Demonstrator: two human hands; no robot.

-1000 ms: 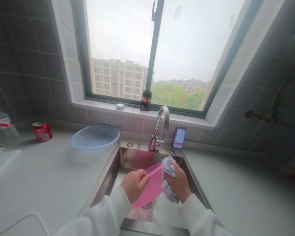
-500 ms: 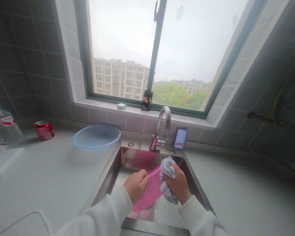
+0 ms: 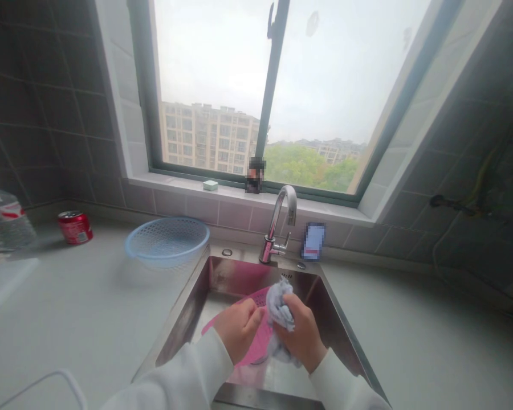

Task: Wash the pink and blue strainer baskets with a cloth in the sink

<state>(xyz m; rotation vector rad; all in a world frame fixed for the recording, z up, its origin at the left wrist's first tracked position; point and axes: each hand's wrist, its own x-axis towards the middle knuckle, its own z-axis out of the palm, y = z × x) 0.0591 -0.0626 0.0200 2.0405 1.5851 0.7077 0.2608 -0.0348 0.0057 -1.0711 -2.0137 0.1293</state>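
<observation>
Over the steel sink [image 3: 188,310], my left hand [image 3: 238,329] grips the edge of a pink perforated plastic basket [image 3: 256,341], fingers closed on it. My right hand [image 3: 301,333] is closed on a crumpled grey-blue cloth [image 3: 279,307], pressed against the basket's inner side. Both sleeves are white. Most of the basket is hidden behind my hands.
A chrome faucet [image 3: 277,225] stands behind the sink. A light blue colander [image 3: 167,241] sits on the counter to the left, with a red can [image 3: 75,227] and a plastic water bottle [image 3: 2,219] farther left. A small green object [image 3: 210,184] rests on the windowsill.
The pink basket has tipped flatter and lower in the sink. My right hand with the cloth has shifted left and down across it.
</observation>
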